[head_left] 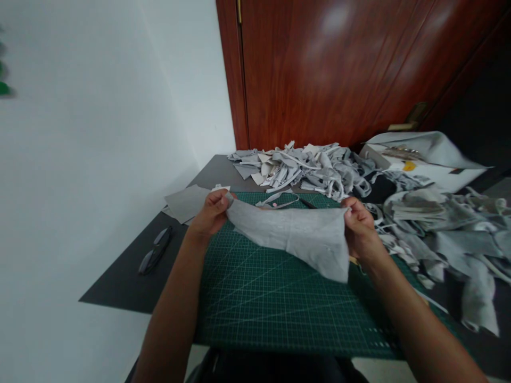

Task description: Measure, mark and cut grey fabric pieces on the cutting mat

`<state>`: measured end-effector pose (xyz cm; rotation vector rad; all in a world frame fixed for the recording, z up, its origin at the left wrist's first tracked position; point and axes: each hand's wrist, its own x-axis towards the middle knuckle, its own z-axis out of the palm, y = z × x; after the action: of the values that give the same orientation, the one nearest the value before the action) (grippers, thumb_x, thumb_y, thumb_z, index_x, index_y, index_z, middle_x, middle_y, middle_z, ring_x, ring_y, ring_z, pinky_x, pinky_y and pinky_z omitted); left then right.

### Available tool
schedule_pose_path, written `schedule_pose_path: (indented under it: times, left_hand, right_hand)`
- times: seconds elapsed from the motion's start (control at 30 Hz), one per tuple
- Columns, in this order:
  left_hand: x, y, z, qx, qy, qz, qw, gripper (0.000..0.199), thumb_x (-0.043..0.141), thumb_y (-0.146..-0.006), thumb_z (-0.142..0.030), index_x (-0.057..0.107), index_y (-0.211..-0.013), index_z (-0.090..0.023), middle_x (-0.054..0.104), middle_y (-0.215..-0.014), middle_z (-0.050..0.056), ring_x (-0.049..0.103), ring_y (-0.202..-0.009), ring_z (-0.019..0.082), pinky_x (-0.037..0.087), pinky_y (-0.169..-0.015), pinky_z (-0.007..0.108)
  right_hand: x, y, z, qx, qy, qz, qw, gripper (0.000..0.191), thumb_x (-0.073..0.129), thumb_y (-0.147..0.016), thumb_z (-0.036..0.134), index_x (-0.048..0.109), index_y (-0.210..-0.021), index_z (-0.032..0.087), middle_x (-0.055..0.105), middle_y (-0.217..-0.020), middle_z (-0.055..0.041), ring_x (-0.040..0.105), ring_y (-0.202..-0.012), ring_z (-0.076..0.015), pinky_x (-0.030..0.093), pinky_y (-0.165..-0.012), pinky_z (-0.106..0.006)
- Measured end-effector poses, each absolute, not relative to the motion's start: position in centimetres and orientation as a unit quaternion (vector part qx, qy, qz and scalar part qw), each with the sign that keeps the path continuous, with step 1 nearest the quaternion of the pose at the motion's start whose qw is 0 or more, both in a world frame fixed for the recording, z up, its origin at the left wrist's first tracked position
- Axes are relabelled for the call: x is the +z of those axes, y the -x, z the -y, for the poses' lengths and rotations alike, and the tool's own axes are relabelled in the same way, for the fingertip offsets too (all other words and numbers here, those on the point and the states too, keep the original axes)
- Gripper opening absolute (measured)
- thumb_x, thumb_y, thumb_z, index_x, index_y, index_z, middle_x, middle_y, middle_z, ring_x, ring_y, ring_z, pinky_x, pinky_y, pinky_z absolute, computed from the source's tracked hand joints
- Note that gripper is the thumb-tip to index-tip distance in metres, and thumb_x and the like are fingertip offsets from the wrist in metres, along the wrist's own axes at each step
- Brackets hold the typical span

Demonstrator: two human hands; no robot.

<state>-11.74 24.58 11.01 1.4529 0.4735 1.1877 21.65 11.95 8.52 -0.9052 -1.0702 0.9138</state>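
Observation:
A piece of light grey fabric (295, 234) is stretched between my two hands above the green cutting mat (247, 303). My left hand (213, 210) pinches its upper left corner. At the upper right corner, my right hand (359, 226) grips the fabric between thumb and fingers. The right side of the piece hangs lower than the left. Behind it on the mat lie a thin loop of grey fabric strip (285, 201) and a dark, slim object (306, 204), too small to tell its kind.
Heaped grey fabric scraps (303, 167) lie at the back, and more grey fabric (459, 229) is piled on the right. An open white box (431, 173) stands at the back right. Flat grey sheets (187, 202) and eyeglasses (155, 250) lie on the left. A wooden door (319, 69) rises behind.

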Motion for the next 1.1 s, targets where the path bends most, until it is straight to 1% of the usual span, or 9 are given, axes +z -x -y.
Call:
schedule_pose_path:
  times: [0.17,0.27,0.37,0.5,0.6,0.67,0.77,0.9,1.1]
  left_hand:
    - [9.6,13.7,-26.2,0.257,-0.745,-0.385,0.480,0.042,0.078,-0.081,-0.056,0.062,-0.077,-0.018,0.053,-0.057,-0.005,0.047,-0.041,0.008,0.040,-0.040,0.020]
    - [8.0,13.2,-26.9,0.125,-0.762,-0.496,0.398,0.030,0.071,-0.087,-0.043,0.056,-0.074,-0.019,0.053,-0.053,-0.005,0.054,-0.041,0.011,0.041,-0.041,0.020]
    - [6.6,12.1,-27.2,0.077,-0.758,-0.525,0.381,0.024,0.070,-0.086,-0.034,0.054,-0.077,-0.020,0.057,-0.051,-0.004,0.061,-0.044,0.016,0.041,-0.042,0.021]
    - [5.8,11.5,-27.2,0.089,-0.766,-0.539,0.339,0.019,0.071,-0.084,-0.029,0.056,-0.078,-0.019,0.056,-0.052,-0.004,0.060,-0.047,0.015,0.040,-0.048,0.022]
    - [5.7,11.3,-27.2,0.121,-0.776,-0.542,0.300,0.014,0.072,-0.082,-0.028,0.063,-0.085,-0.017,0.064,-0.068,0.000,0.065,-0.064,0.017,0.043,-0.056,0.023]
    - [5.8,11.1,-27.1,0.132,-0.779,-0.539,0.291,0.025,0.072,-0.082,-0.029,0.067,-0.102,-0.015,0.067,-0.077,0.002,0.067,-0.073,0.019,0.046,-0.061,0.024]
    - [5.8,10.6,-26.9,0.121,-0.780,-0.531,0.307,0.051,0.072,-0.085,-0.033,0.061,-0.131,-0.014,0.067,-0.074,0.000,0.066,-0.067,0.018,0.048,-0.059,0.025]
    - [6.1,10.7,-26.3,0.094,-0.741,-0.544,0.382,0.063,0.067,-0.092,-0.037,0.047,-0.147,-0.013,0.062,-0.065,-0.003,0.065,-0.054,0.018,0.050,-0.050,0.024]
    - [7.2,11.0,-25.2,0.093,-0.679,-0.548,0.480,0.073,0.075,-0.087,-0.042,0.045,-0.149,-0.016,0.061,-0.056,-0.005,0.064,-0.044,0.020,0.048,-0.043,0.023]
  right_hand:
    - [6.9,-22.2,-13.6,0.404,0.540,0.508,0.536,0.034,0.070,-0.087,0.054,0.051,-0.091,0.027,0.052,-0.065,0.0072,0.046,-0.050,-0.0137,0.037,-0.047,-0.024]
    - [4.8,-23.1,-15.0,0.291,0.625,0.588,0.424,0.016,0.061,-0.091,0.039,0.054,-0.092,0.025,0.056,-0.067,0.0046,0.053,-0.055,-0.0170,0.040,-0.050,-0.026]
    - [3.6,-23.7,-15.5,0.147,0.670,0.647,0.334,0.006,0.057,-0.092,0.027,0.058,-0.096,0.022,0.069,-0.080,-0.0041,0.067,-0.075,-0.0229,0.049,-0.066,-0.031]
    - [4.0,-23.3,-14.9,-0.026,0.700,0.668,0.252,0.022,0.053,-0.099,0.027,0.063,-0.114,0.015,0.074,-0.099,-0.0157,0.071,-0.090,-0.0302,0.052,-0.079,-0.039]
    - [4.3,-21.7,-14.0,-0.051,0.610,0.752,0.246,0.030,0.051,-0.103,0.031,0.066,-0.123,0.014,0.069,-0.128,-0.0216,0.067,-0.117,-0.0344,0.051,-0.098,-0.047]
    - [4.0,-20.0,-13.3,0.009,0.517,0.824,0.232,0.040,0.050,-0.106,0.039,0.063,-0.136,0.016,0.058,-0.151,-0.0213,0.054,-0.140,-0.0331,0.044,-0.113,-0.050]
    - [3.2,-16.8,-12.1,0.082,0.426,0.885,0.167,0.061,0.046,-0.107,0.055,0.046,-0.158,0.022,0.033,-0.172,-0.0177,0.031,-0.158,-0.0316,0.023,-0.127,-0.059]
    - [2.5,-13.8,-10.7,0.126,0.435,0.884,0.113,0.082,0.044,-0.102,0.069,0.039,-0.163,0.016,0.024,-0.172,-0.0236,0.020,-0.161,-0.0372,0.005,-0.128,-0.064]
    - [2.9,-13.5,-10.7,0.163,0.446,0.873,0.110,0.083,0.037,-0.102,0.073,0.036,-0.165,0.019,0.022,-0.173,-0.0211,0.016,-0.162,-0.0361,0.003,-0.128,-0.064]
